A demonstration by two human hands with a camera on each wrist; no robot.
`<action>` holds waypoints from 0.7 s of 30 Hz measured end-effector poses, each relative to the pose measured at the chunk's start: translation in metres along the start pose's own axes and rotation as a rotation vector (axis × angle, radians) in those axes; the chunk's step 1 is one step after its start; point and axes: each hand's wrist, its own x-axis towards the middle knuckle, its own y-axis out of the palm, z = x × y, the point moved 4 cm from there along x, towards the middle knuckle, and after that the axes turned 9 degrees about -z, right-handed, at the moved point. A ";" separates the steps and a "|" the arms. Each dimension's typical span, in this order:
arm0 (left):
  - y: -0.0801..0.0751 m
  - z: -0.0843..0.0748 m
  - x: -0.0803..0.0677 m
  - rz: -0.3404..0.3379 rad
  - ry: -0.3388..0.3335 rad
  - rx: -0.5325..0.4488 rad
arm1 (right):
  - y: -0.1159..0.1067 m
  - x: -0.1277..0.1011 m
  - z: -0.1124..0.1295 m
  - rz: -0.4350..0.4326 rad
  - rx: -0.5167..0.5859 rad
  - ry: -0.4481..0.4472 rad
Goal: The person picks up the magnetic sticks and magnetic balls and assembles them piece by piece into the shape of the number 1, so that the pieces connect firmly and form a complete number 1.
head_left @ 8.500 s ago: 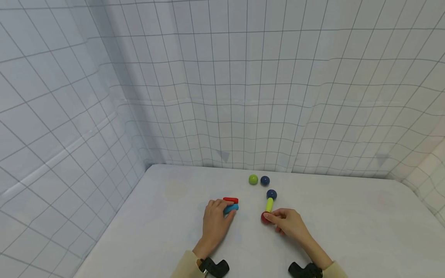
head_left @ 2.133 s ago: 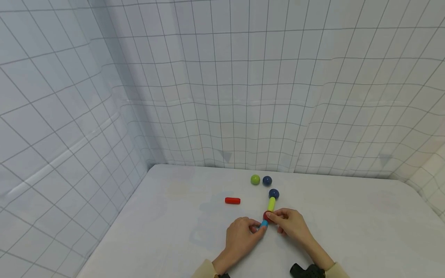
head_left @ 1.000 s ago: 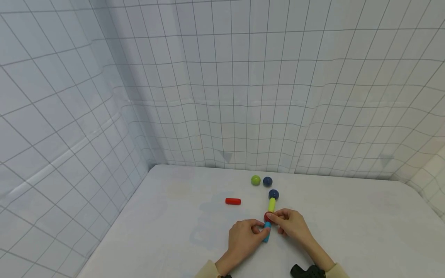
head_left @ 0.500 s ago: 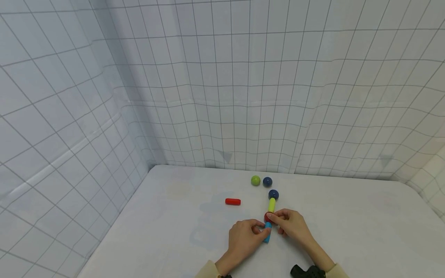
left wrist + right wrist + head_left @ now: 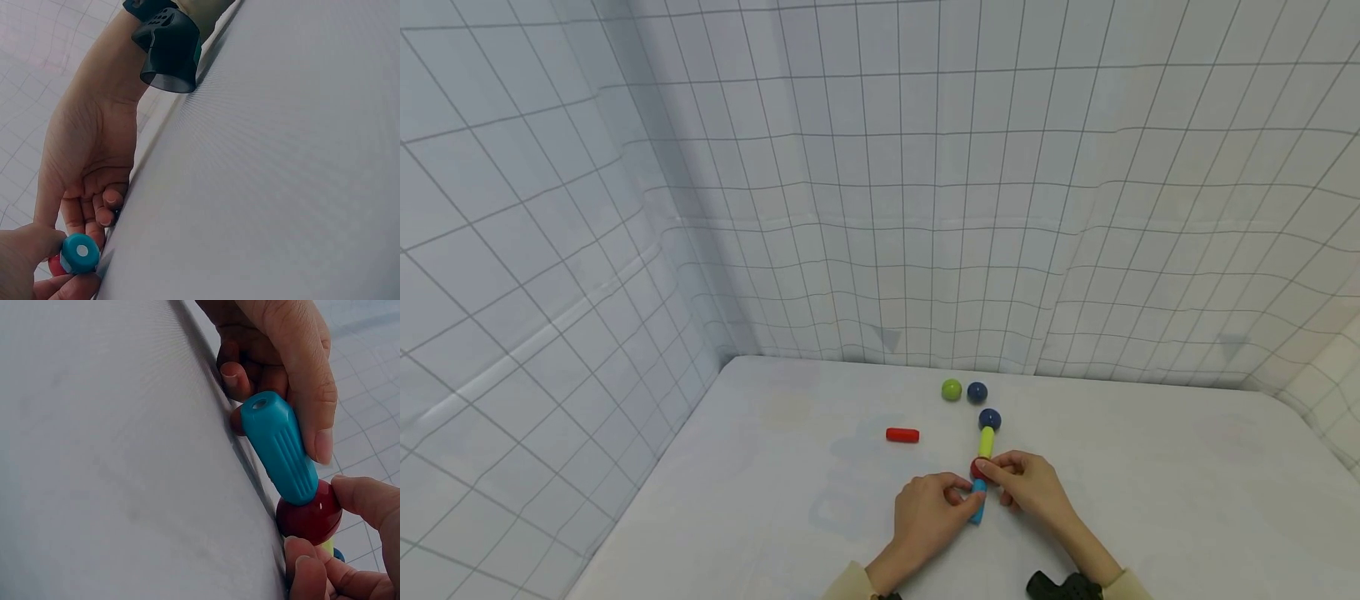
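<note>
A: Fingers?

B: The blue rod [image 5: 280, 447] is pinched by the left hand [image 5: 928, 512], thumb on one side, fingertip on the other. The red ball [image 5: 312, 520] is clamped between thumb and fingers of the right hand [image 5: 1028, 485].

A: Where's the blue rod?

B: On the person's side of the red ball, far end set against it. How deep it is seated cannot be told.

A: Beyond that?

B: The red ball is met on its far side by the yellow rod [image 5: 987, 442], tipped by a dark blue ball [image 5: 990, 418].

A: Done well how?

B: Probably best if the red ball is held firm and the blue rod is pressed straight along its length. If it is tilted, the yellow rod could be knocked out of line.
</note>
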 end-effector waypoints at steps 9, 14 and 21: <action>0.001 0.000 0.000 -0.006 0.018 -0.005 | -0.001 0.002 -0.001 0.014 0.024 0.017; 0.002 0.001 0.001 -0.011 0.027 -0.002 | -0.002 0.002 -0.002 0.023 0.052 0.031; 0.001 0.008 0.007 -0.010 -0.006 -0.016 | 0.000 0.004 -0.005 0.022 0.064 0.042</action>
